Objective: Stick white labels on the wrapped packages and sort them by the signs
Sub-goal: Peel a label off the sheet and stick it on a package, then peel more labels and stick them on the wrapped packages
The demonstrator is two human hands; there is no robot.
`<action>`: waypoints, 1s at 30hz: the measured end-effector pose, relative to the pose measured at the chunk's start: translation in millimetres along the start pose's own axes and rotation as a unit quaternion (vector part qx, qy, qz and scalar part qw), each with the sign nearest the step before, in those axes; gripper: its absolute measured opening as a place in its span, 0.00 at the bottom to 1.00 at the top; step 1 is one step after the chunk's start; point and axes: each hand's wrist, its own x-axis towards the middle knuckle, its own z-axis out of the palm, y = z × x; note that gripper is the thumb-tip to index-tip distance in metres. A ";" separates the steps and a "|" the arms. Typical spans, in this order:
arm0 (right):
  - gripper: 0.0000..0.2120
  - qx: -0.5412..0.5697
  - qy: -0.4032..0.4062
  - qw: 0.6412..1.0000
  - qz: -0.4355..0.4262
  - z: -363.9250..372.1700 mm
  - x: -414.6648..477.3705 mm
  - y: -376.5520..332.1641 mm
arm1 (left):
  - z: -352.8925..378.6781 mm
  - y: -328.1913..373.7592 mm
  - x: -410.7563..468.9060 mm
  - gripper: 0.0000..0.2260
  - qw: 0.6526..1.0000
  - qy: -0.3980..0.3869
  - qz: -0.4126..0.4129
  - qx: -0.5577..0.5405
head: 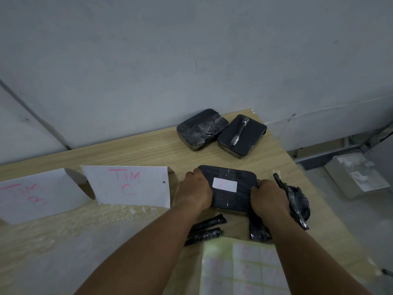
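Black wrapped package (pixel 230 201) with white label (pixel 224 184) on top, right of frame centre, on or just above the bench (pixel 127 150), long axis left-right, left hand (pixel 194 190) and right hand (pixel 269 199) gripping its short ends, TIM C sign (pixel 129 184) just left, nearest left hand.

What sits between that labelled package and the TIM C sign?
Nothing visible. The labelled package, gripped by left hand and right hand, is parted from the TIM C sign only by that left hand and bare table. The black rolls lie nearer the person.
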 end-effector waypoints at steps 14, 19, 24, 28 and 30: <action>0.14 0.038 0.000 0.998 -0.048 1.2 -13.5 -1.9 | -5.9 -16.3 -21.3 0.17 0.999 0.007 0.035 -0.035; 0.14 0.026 0.003 0.996 -0.086 8.1 -22.7 -0.7 | -1.6 -26.6 -24.2 0.20 0.998 -0.014 0.058 0.016; 0.11 0.019 0.087 0.995 -0.050 13.6 -43.5 13.8 | 12.6 -41.3 -49.6 0.16 0.977 0.121 0.149 0.094; 0.12 -0.002 0.066 0.997 -0.030 20.6 -64.5 34.8 | 24.6 -44.4 -68.8 0.08 0.907 0.151 0.359 0.162; 0.10 -0.016 0.057 0.998 -0.034 25.1 -73.9 47.0 | 31.8 -48.3 -73.0 0.07 0.879 0.136 0.425 0.166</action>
